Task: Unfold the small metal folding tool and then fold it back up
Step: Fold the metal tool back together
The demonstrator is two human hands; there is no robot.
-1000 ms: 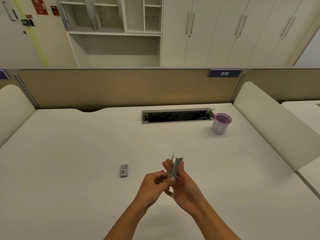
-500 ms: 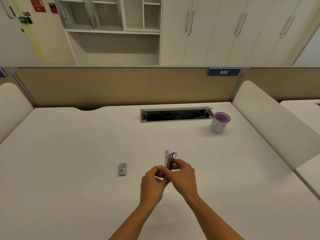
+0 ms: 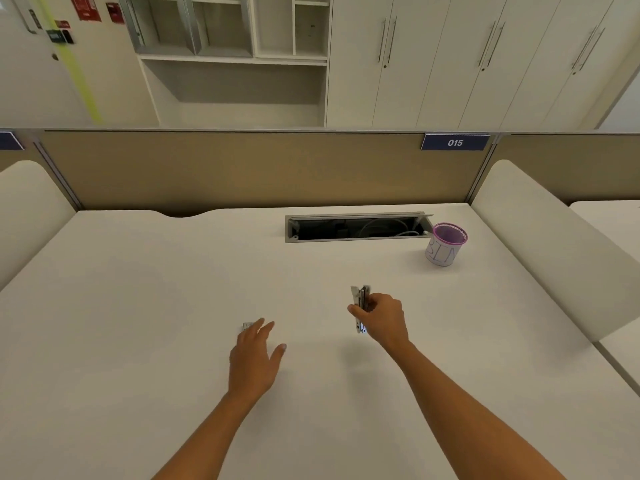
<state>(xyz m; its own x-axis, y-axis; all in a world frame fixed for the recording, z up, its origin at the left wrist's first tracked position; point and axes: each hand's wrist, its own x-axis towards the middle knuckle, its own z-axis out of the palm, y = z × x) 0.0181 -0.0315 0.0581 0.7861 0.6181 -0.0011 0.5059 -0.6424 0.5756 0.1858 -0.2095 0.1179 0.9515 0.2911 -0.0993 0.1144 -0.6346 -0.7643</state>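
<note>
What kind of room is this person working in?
Most likely an office with shared desks. A white desk is fenced by a tan partition carrying a number plate, 015; a cable tray is sunk into the desktop, and tall white cabinets line the far wall.

Readable markings, as you look past your fingers:

1. Blue plate [image 3: 455,143] on the partition's top edge, far beyond your right hand [image 3: 382,318]: white numerals "015".
2. Purple-rimmed cup [image 3: 444,244], beyond and to the right of that hand's fingertips: blue handwriting, possibly "BIN", too blurred to confirm.
3. Red signs [image 3: 85,7] on the far wall, top left: lettering illegible.
</note>
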